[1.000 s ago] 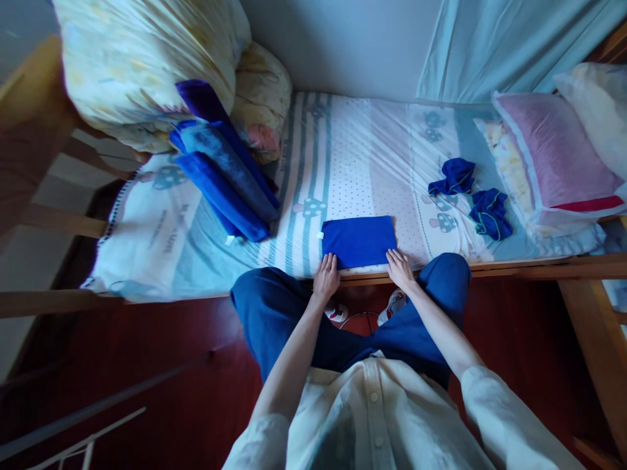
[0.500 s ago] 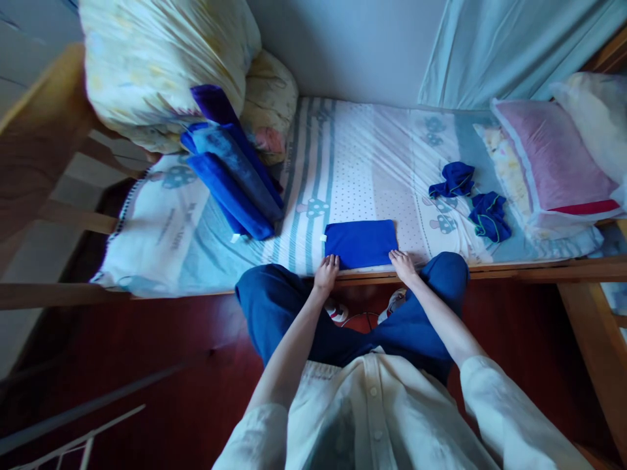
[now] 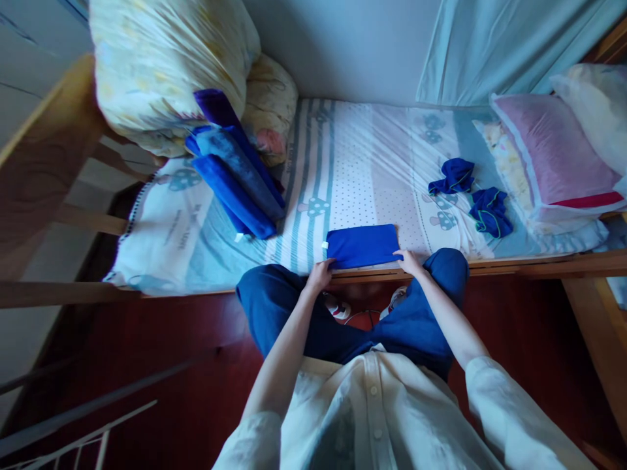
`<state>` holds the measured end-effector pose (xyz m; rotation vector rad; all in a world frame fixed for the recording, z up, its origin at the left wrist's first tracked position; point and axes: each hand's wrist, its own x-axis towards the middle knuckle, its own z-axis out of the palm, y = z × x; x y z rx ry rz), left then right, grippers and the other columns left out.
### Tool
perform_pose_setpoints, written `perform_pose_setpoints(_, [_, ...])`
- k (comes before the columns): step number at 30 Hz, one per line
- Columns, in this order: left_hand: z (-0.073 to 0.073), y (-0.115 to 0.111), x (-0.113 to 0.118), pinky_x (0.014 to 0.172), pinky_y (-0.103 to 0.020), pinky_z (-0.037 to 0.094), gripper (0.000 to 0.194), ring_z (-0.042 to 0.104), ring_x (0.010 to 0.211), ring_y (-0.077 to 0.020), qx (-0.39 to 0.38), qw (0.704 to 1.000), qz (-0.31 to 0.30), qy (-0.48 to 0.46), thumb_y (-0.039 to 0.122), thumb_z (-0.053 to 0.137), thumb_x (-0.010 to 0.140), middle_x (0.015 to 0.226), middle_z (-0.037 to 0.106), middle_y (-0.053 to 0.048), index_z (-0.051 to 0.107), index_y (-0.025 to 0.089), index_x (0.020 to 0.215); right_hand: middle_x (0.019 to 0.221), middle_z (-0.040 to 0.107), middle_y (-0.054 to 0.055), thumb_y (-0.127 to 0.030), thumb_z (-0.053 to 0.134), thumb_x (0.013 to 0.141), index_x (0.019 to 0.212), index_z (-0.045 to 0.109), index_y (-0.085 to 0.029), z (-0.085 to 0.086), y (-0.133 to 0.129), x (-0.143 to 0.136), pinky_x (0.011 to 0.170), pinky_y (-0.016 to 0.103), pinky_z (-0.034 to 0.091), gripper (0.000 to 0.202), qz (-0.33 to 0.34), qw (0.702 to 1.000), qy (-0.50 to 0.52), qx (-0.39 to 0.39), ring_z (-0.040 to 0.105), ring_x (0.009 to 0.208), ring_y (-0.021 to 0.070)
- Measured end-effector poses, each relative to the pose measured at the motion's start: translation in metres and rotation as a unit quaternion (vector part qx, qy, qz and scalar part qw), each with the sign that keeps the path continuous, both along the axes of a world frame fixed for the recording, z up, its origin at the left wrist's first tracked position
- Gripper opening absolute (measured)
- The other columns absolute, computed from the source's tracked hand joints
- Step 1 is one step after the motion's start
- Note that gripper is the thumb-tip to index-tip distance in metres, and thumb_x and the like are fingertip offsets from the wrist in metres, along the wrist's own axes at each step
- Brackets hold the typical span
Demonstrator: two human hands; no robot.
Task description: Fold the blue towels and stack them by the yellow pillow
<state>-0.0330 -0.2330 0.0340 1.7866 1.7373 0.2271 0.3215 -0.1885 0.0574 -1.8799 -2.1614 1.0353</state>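
A blue towel (image 3: 363, 245), folded into a flat rectangle with a small white tag at its left edge, lies at the front edge of the bed. My left hand (image 3: 321, 275) pinches its near left corner. At the near right corner, my right hand (image 3: 408, 262) grips the cloth between thumb and fingers. Two crumpled dark blue cloths with green edging, one (image 3: 453, 177) behind the other (image 3: 490, 212), rest to the right. Several rolled or folded blue towels (image 3: 240, 176) lie in a pile to the left.
A large pale yellow bedding bundle (image 3: 171, 65) stands at the bed's left end, beside a wooden bed frame (image 3: 49, 150). Pink pillows (image 3: 573, 150) lie at the right end. A wooden rail (image 3: 529, 267) runs along the front of the patterned sheet (image 3: 353, 156).
My fingers have gone from lying on the towel's near corners to pinching them. Both hands have shifted slightly, and the camera view has moved a little.
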Motion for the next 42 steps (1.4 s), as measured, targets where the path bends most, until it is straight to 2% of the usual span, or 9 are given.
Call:
perform_pose_setpoints(3, [0.002,0.007,0.000,0.107,-0.038,0.049,0.049,0.069,0.113,-0.0260,-0.007,0.993,0.102,-0.054,0.009,0.055,0.078,0.115,0.075,-0.010,0.068,0.015,0.125,0.114,0.077,0.007,-0.015,0.064,0.083,0.114,0.076,-0.019,-0.012,0.008,0.003,0.103,0.039,0.053,0.034,-0.069,0.993,0.091,0.011,0.070,0.110,0.0242])
perform_pose_setpoints(6, [0.000,0.013,0.002,0.096,-0.037,0.054,0.042,0.071,0.098,-0.0242,-0.023,0.977,0.194,-0.084,0.019,0.059,0.082,0.101,0.076,-0.009,0.067,0.014,0.123,0.106,0.078,0.009,-0.024,0.069,0.079,0.108,0.075,-0.017,-0.025,0.014,0.002,0.095,0.041,0.056,0.030,-0.138,0.976,0.167,0.022,0.071,0.101,0.0252])
perform_pose_setpoints(9, [-0.004,0.017,0.004,0.089,-0.034,0.055,0.038,0.071,0.093,-0.0223,-0.024,0.962,0.251,-0.106,0.025,0.061,0.083,0.093,0.076,-0.008,0.067,0.013,0.118,0.097,0.077,0.011,-0.036,0.073,0.077,0.101,0.074,-0.015,-0.036,0.017,0.001,0.088,0.040,0.057,0.032,-0.193,0.954,0.227,0.025,0.071,0.093,0.0256])
perform_pose_setpoints(12, [-0.009,0.020,0.004,0.084,-0.032,0.055,0.036,0.071,0.092,-0.0227,-0.020,0.953,0.279,-0.112,0.032,0.062,0.084,0.091,0.076,-0.009,0.068,0.013,0.113,0.086,0.076,0.011,-0.049,0.073,0.075,0.089,0.072,-0.015,-0.045,0.020,-0.001,0.080,0.038,0.057,0.038,-0.228,0.938,0.260,0.025,0.070,0.083,0.0253])
perform_pose_setpoints(17, [-0.014,0.023,0.002,0.083,-0.032,0.054,0.033,0.071,0.093,-0.0239,-0.038,0.946,0.309,-0.093,0.034,0.059,0.087,0.093,0.077,-0.012,0.069,0.012,0.109,0.074,0.071,0.009,-0.068,0.066,0.072,0.071,0.061,-0.018,-0.051,0.024,-0.001,0.070,0.033,0.053,0.050,-0.252,0.934,0.246,0.057,0.064,0.072,0.0231])
perform_pose_setpoints(22, [-0.017,0.023,0.000,0.085,-0.031,0.053,0.032,0.071,0.096,-0.0242,-0.066,0.945,0.316,-0.059,0.033,0.056,0.088,0.096,0.077,-0.012,0.071,0.013,0.109,0.064,0.063,0.005,-0.073,0.058,0.075,0.063,0.054,-0.021,-0.054,0.024,0.000,0.063,0.028,0.046,0.054,-0.238,0.947,0.207,0.064,0.058,0.066,0.0195])
perform_pose_setpoints(36, [-0.022,0.018,0.000,0.087,-0.033,0.053,0.026,0.072,0.096,-0.0255,-0.041,0.950,0.306,-0.042,0.030,0.059,0.086,0.092,0.078,-0.011,0.071,0.016,0.103,0.067,0.069,0.006,-0.064,0.060,0.080,0.065,0.058,-0.020,-0.060,0.023,0.000,0.070,0.032,0.053,0.046,-0.230,0.959,0.159,0.043,0.063,0.070,0.0226])
perform_pose_setpoints(39, [-0.017,0.018,0.002,0.089,-0.034,0.053,0.026,0.071,0.098,-0.0263,-0.054,0.952,0.300,-0.037,0.030,0.058,0.088,0.095,0.077,-0.012,0.070,0.014,0.105,0.075,0.073,0.009,-0.060,0.062,0.082,0.072,0.065,-0.018,-0.059,0.023,0.000,0.074,0.033,0.055,0.043,-0.232,0.960,0.153,0.042,0.068,0.076,0.0249])
perform_pose_setpoints(42, [-0.009,0.017,0.004,0.089,-0.035,0.054,0.029,0.072,0.095,-0.0256,-0.059,0.955,0.290,-0.037,0.029,0.056,0.090,0.099,0.076,-0.014,0.067,0.012,0.111,0.088,0.076,0.013,-0.050,0.062,0.086,0.088,0.071,-0.014,-0.053,0.019,-0.002,0.082,0.035,0.056,0.038,-0.231,0.964,0.123,0.050,0.070,0.085,0.0263])
